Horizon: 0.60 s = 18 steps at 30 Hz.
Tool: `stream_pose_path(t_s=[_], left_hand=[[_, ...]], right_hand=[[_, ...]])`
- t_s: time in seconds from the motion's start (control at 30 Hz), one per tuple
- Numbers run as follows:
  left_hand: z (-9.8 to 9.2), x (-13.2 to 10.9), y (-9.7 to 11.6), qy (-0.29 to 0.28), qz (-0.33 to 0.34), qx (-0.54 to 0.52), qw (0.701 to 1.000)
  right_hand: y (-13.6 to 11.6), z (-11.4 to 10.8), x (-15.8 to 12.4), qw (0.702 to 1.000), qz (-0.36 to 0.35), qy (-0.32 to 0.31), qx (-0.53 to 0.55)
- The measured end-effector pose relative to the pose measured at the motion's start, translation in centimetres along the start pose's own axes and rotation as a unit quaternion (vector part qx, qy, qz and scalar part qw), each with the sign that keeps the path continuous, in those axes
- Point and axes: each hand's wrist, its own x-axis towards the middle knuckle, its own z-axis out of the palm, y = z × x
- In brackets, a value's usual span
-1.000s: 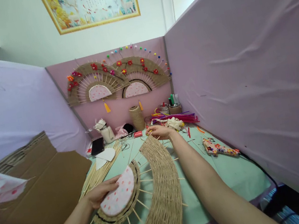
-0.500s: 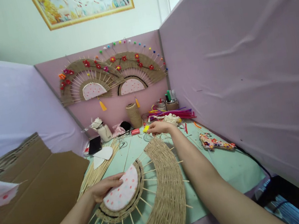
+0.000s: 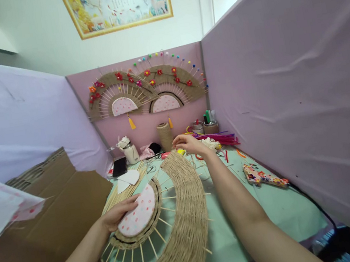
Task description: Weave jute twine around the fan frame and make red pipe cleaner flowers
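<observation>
1 arched fan of woven tan cord (image 3: 190, 204) is over the near pale-green tabletop (image 3: 267, 223); the left hand's fingers (image 3: 128, 204) clasp its dotted centre; beside its far end, the right hand's (image 3: 188, 143) hold is unclear.

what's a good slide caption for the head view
Left hand holds a woven fan by its spotted centre; right hand is near its far end.

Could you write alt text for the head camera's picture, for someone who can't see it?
A person's left hand holds a woven fan by its spotted half-round centre, while the right hand is near the fan's far end. Behind, two flower-decorated fans hang on a pink panel above a green-covered table.
</observation>
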Motion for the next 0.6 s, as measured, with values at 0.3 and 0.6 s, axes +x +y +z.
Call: stream_pose_path(t_s=[0.3, 0.6], left_hand=[[0.9, 0.5, 0.1, 0.013, 0.041, -0.032, 0.999], [1.9, 1.4, 0.5, 0.027, 0.119, -0.055, 0.991]], right_hand=[[-0.6, 0.3, 0.0, 0.989, -0.023, 0.101, 0.103], [-0.5, 0.9, 0.4, 0.977, 0.058, 0.093, 0.184]])
